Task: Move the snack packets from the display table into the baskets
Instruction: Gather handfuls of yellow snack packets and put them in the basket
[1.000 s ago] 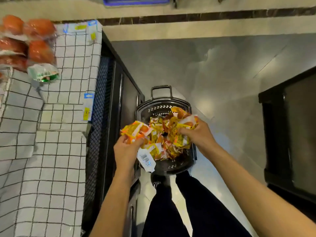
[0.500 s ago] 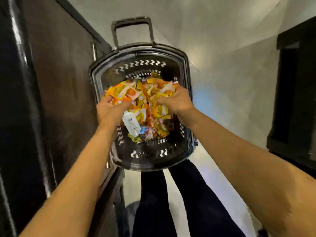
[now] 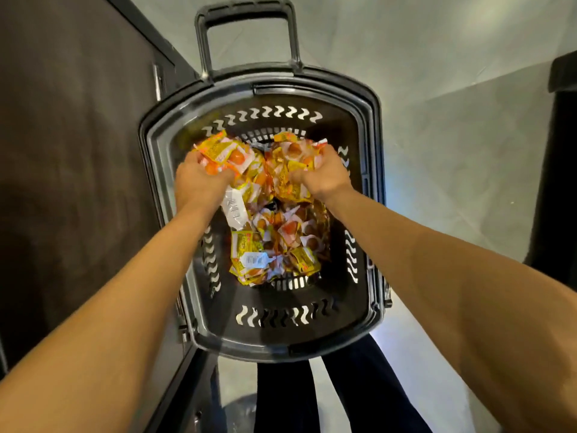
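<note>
Seen from the head camera, both bare forearms reach down into a black plastic basket (image 3: 373,214) with wavy slots in its walls. It stands on the pale grey floor (image 3: 452,120) just beside a dark brown cabinet (image 3: 78,151) on the left, and its black loop handle (image 3: 246,14) rises at the far end. The left hand (image 3: 199,179) has its grip closed round a bunch of yellow-and-orange foil snack packets (image 3: 224,151), with a white-backed packet hanging just below the wrist. The right hand (image 3: 324,176) likewise clutches a second bunch (image 3: 293,151) of the same packets. Both bunches sit within the outline of the rim, over the far half of the basket, slightly blurred. Beneath them and nearer, a loose heap of packets (image 3: 274,245) lies on the basket's bottom, one showing a white barcode label (image 3: 254,260). The person's dark trouser legs (image 3: 359,385) show below the near edge.
</note>
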